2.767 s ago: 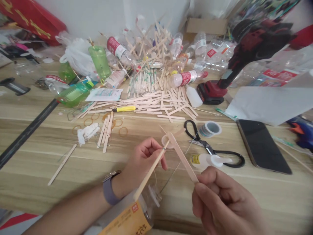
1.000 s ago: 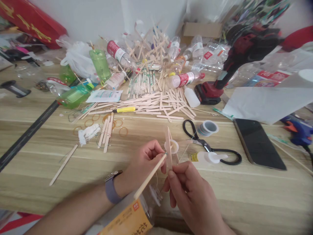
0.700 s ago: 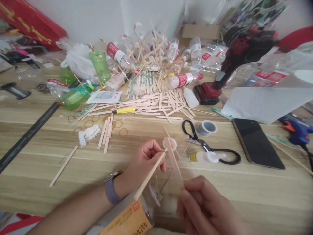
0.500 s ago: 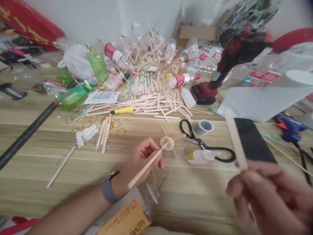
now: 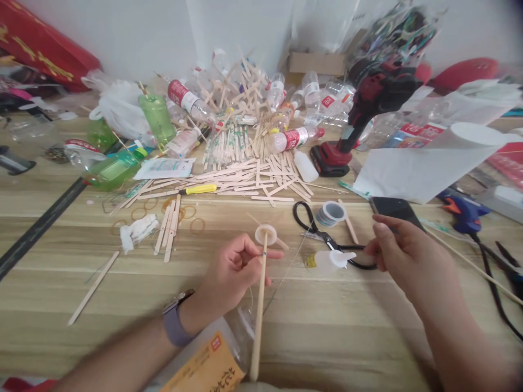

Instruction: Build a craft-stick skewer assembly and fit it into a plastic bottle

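Observation:
My left hand (image 5: pixel 241 267), with a watch on its wrist, is closed around a thin wooden rod (image 5: pixel 259 310). A pale round cap (image 5: pixel 265 234) sits at the rod's far end, and a thin string is wound on the rod just below it. My right hand (image 5: pixel 402 250) hovers over the handles of black scissors (image 5: pixel 327 239), its fingers loosely apart and holding nothing visible. Close to its fingertips a craft stick (image 5: pixel 348 222) lies beside a grey spool (image 5: pixel 330 213). A small glue bottle (image 5: pixel 329 260) lies on its side between the hands.
Craft sticks (image 5: pixel 245 179) are heaped at the back with plastic bottles (image 5: pixel 296 139). A cordless drill (image 5: pixel 359 114) stands right of them. A phone (image 5: pixel 396 209), a glue gun (image 5: pixel 461 212) and a white paper roll (image 5: pixel 417 169) are at right. A labelled bottle (image 5: pixel 204 362) lies in front.
My right hand has moved left and away from me; the craft stick it held now lies by the scissors. In my left hand the rod has swung to point more toward me.

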The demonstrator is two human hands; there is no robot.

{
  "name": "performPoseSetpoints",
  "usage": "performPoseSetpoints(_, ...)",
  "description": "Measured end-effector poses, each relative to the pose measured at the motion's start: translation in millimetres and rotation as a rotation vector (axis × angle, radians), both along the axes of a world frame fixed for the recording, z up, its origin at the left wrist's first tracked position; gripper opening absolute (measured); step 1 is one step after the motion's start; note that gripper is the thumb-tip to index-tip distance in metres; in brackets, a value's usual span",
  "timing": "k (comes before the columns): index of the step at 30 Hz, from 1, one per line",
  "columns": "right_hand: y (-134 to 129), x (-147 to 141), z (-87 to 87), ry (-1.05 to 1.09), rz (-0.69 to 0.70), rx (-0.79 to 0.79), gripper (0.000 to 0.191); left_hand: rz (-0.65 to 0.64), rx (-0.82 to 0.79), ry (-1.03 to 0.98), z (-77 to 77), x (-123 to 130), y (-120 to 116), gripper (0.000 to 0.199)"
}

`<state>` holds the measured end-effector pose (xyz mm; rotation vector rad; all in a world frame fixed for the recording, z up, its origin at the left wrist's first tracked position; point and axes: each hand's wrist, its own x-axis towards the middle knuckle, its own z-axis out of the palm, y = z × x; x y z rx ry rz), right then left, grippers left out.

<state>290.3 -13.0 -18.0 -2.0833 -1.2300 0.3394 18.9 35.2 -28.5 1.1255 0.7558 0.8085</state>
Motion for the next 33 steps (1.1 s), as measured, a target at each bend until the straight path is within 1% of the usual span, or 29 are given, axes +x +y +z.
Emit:
performPoseSetpoints(1, -4, -3, 3.7, -0.075, -0.03, -0.083, 0.038, -0.02, 0.012, 0.002, -0.4, 0, 0, 0.036)
performPoseSetpoints(3, -13, -9, 10.8, -0.18, -0.029, -0.148, 0.036, -0.043, 0.048, 0.021, -2.5, -1, 1, 0.033)
performPoseSetpoints(4, -18, -12, 13.0, -0.2, -0.002, -0.156, 0.035, -0.045, 0.062, 0.038, -4.0, -2, 1, 0.031)
performPoseSetpoints(5, -23, -16, 13.9, -0.217, 0.022, -0.122, 0.035, -0.038, 0.075, 0.063, -5.7, -2, 1, 0.029)
performPoseSetpoints(7, -32, -23, 12.0, -0.165, 0.132, -0.071, 0.038, -0.035, 0.104, 0.125, -8.9, -4, 1, 0.025)
performPoseSetpoints(9, -37, -30, 6.2, -0.058, 0.288, -0.059, 0.043, -0.046, 0.167, 0.204, -10.3, -6, 1, 0.022)
performPoseSetpoints(10, -37, -33, 2.5, -0.019, 0.356, -0.069, 0.045, -0.052, 0.22, 0.253, -10.1, -6, 1, 0.021)
performPoseSetpoints(12, -35, -38, -5.5, -0.012, 0.431, -0.097, 0.045, -0.052, 0.352, 0.35, -8.1, -8, 2, 0.02)
performPoseSetpoints(14, -29, -43, -12.1, -0.056, 0.452, -0.095, 0.038, -0.049, 0.48, 0.432, -5.1, -9, 2, 0.02)
performPoseSetpoints(16, -24, -47, -15.4, -0.091, 0.453, -0.052, 0.031, -0.051, 0.572, 0.492, -3.1, -9, 3, 0.02)
performPoseSetpoints(19, -20, -51, -12.7, -0.099, 0.448, 0.027, 0.027, -0.043, 0.68, 0.55, -3.8, -9, 3, 0.02)
performPoseSetpoints(21, -19, -51, -7.1, -0.076, 0.458, 0.019, 0.027, -0.037, 0.733, 0.584, -6.4, -9, 3, 0.019)
performPoseSetpoints(24, -12, -51, 1.5, -0.028, 0.522, -0.018, 0.027, -0.034, 0.775, 0.656, -10.2, -10, 4, 0.018)
performPoseSetpoints(26, -3, -51, 4.9, 0.011, 0.573, 0.028, 0.03, -0.028, 0.812, 0.698, -11.2, -11, 6, 0.016)
performPoseSetpoints(29, 9, -54, 5.0, 0.099, 0.627, 0.11, 0.035, -0.013, 0.862, 0.724, -10.4, -12, 7, 0.015)
performPoseSetpoints(31, 13, -56, 2.3, 0.174, 0.609, 0.118, 0.035, -0.009, 0.856, 0.722, -9.9, -12, 8, 0.015)
performPoseSetpoints(33, 13, -56, -1.4, 0.268, 0.565, 0.126, 0.03, -0.012, 0.812, 0.706, -10.5, -13, 9, 0.014)
